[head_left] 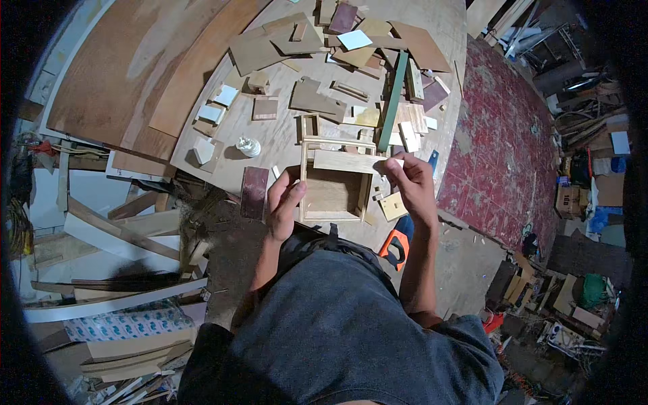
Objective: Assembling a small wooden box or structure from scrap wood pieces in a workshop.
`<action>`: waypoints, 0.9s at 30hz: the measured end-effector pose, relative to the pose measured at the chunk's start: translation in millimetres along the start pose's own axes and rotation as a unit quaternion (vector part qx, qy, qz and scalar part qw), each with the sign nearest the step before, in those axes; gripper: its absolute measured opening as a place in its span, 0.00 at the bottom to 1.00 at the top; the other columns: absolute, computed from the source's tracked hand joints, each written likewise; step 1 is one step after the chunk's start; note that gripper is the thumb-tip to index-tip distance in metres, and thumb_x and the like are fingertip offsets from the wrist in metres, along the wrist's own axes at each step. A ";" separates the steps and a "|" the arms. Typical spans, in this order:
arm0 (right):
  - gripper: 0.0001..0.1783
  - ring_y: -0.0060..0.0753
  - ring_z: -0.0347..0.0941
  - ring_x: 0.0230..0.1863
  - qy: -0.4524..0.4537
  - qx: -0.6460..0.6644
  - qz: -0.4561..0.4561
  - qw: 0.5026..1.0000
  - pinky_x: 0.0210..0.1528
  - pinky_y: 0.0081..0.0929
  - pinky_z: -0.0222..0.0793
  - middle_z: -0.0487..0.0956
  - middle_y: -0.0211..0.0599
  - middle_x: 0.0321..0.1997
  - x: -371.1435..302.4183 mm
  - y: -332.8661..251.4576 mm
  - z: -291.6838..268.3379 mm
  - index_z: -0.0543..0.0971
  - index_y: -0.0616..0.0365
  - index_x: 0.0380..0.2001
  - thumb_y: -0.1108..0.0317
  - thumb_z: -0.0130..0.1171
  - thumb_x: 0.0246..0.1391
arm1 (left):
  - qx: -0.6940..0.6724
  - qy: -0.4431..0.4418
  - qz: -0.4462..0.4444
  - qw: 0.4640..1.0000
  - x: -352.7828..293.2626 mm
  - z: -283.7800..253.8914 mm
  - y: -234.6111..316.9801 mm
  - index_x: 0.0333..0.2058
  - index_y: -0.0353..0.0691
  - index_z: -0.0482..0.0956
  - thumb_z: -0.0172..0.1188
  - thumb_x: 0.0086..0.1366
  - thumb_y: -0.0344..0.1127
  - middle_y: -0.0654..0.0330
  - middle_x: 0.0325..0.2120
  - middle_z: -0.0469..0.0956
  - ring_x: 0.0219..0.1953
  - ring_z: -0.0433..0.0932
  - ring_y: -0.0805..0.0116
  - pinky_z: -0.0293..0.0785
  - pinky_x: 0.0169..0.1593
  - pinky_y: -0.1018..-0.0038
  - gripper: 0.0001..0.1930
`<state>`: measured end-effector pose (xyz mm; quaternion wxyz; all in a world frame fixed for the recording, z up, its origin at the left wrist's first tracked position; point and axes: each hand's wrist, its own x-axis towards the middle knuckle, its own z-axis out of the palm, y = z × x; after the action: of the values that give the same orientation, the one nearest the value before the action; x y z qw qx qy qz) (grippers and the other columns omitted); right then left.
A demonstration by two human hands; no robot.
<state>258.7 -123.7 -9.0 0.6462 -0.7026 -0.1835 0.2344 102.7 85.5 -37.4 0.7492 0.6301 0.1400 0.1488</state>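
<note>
A small open wooden box [331, 216] with a frame of thin strips stands at the near edge of the worktable. My left hand [285, 200] grips its left side, thumb on the rim and fingers around the outside. Between thumb and fingers of my right hand [413, 179] is the right end of a pale, flat wooden strip [344, 162]. This strip lies across the upper part of the box, over its opening. Whether it rests on the rim or hovers just above, I cannot tell. The box's inner floor shows below the strip.
Wood offcuts [317, 101] and a long green strip [393, 101] cover the worktable [270, 145]. A white bottle [248, 146] stands left of the box. An orange-handled saw [395, 248] is by my right forearm. Large boards [128, 67] lean at the left; scrap wood fills the floor there.
</note>
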 end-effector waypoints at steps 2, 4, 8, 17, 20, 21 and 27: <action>0.12 0.10 0.63 0.23 0.027 -0.002 0.006 1.000 0.25 0.15 0.56 0.74 0.20 0.22 -2.8 2.6 5.5 0.82 0.61 0.34 0.61 0.61 0.62 | -0.065 -0.011 0.005 0.998 -1.6 1.3 -8.5 0.52 0.32 0.72 0.51 0.70 0.37 0.61 0.44 0.77 0.46 0.72 0.76 0.66 0.53 0.78 0.17; 0.12 0.10 0.63 0.23 0.028 -0.003 0.007 1.000 0.25 0.14 0.55 0.74 0.20 0.22 -3.1 1.6 8.2 0.82 0.61 0.34 0.61 0.61 0.62 | -0.069 -0.018 -0.003 0.997 -1.9 0.3 -10.9 0.52 0.32 0.72 0.51 0.70 0.37 0.61 0.45 0.77 0.47 0.72 0.76 0.66 0.54 0.77 0.17; 0.12 0.10 0.65 0.25 0.037 -0.007 0.030 0.999 0.26 0.15 0.58 0.76 0.22 0.24 -3.3 3.5 10.1 0.81 0.61 0.34 0.62 0.64 0.59 | -0.088 -0.020 -0.013 0.996 -2.4 1.3 -12.4 0.51 0.32 0.72 0.51 0.70 0.37 0.61 0.44 0.77 0.47 0.72 0.76 0.66 0.54 0.77 0.17; 0.21 0.23 0.78 0.39 0.128 0.028 -0.021 0.991 0.42 0.21 0.73 0.82 0.36 0.37 -5.9 -0.2 28.8 0.76 0.64 0.46 0.72 0.71 0.49 | -0.115 -0.019 -0.020 0.993 -3.4 6.5 -17.4 0.52 0.32 0.72 0.53 0.70 0.37 0.60 0.44 0.77 0.46 0.73 0.75 0.66 0.54 0.77 0.17; 0.23 0.23 0.78 0.40 0.133 0.013 -0.040 0.990 0.42 0.22 0.73 0.81 0.38 0.40 -9.3 -0.9 24.7 0.75 0.63 0.48 0.74 0.71 0.48 | -0.117 -0.024 -0.025 0.993 -3.2 4.3 -20.8 0.52 0.31 0.72 0.53 0.70 0.38 0.59 0.44 0.78 0.46 0.73 0.75 0.66 0.54 0.76 0.18; 0.24 0.24 0.77 0.41 0.117 0.006 -0.038 0.992 0.42 0.22 0.73 0.81 0.39 0.42 -10.9 0.0 21.3 0.74 0.63 0.49 0.74 0.71 0.48 | -0.120 -0.029 -0.026 0.992 -3.2 3.6 -21.6 0.52 0.31 0.72 0.53 0.70 0.39 0.59 0.44 0.78 0.47 0.73 0.75 0.66 0.54 0.76 0.18; 0.24 0.22 0.75 0.41 0.090 0.000 -0.044 0.995 0.43 0.20 0.70 0.80 0.34 0.42 -19.5 0.3 7.4 0.77 0.62 0.50 0.78 0.69 0.47 | -0.124 -0.027 -0.028 0.992 -4.2 5.6 -21.4 0.52 0.31 0.72 0.53 0.70 0.39 0.59 0.45 0.77 0.48 0.72 0.74 0.65 0.55 0.76 0.19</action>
<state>238.4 -128.6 -7.9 0.6698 -0.7122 -0.1551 0.1414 102.1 75.3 -57.5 0.8288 0.5319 0.1180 0.1271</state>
